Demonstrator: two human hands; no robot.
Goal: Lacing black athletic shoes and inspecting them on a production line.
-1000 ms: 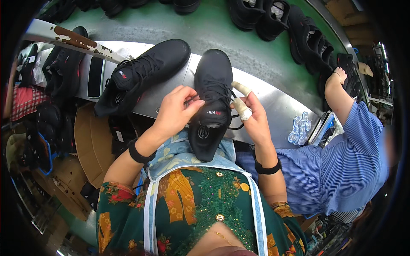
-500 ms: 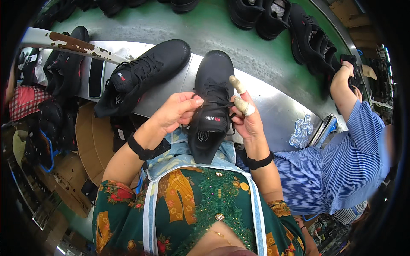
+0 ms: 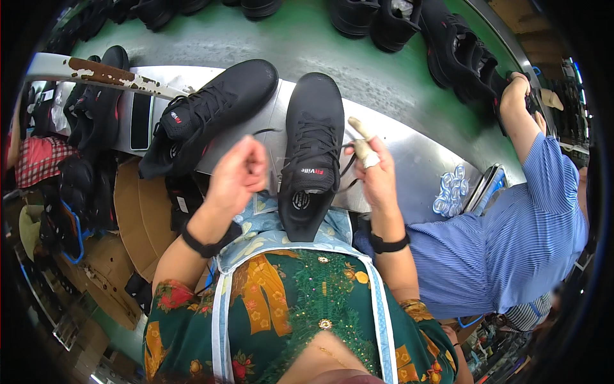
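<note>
A black sneaker [image 3: 314, 109] lies on the metal bench edge in front of me, toe pointing away, heel against my apron. Its black laces [image 3: 314, 141] are threaded across the tongue. My left hand [image 3: 240, 171], blurred by motion, is closed left of the shoe; a dark lace end sticks out by its fingers. On the other side, my right hand [image 3: 376, 168] wears pale covers on thumb and forefinger and pinches a lace running from the shoe. A second black sneaker [image 3: 214, 105] lies at an angle to the left, touched by neither hand.
A chipped white metal bar [image 3: 105, 75] crosses the left side. Near it lies a phone [image 3: 141, 121]. Clear plastic pieces [image 3: 449, 192] sit at the right edge of the bench. A co-worker in a striped blue top [image 3: 492, 256] stands right. More black shoes [image 3: 457, 57] line the green belt.
My hands have moved apart: the left swung left, away from the tongue, and the right shifted slightly right, drawing the laces outward. The shoe has barely moved.
</note>
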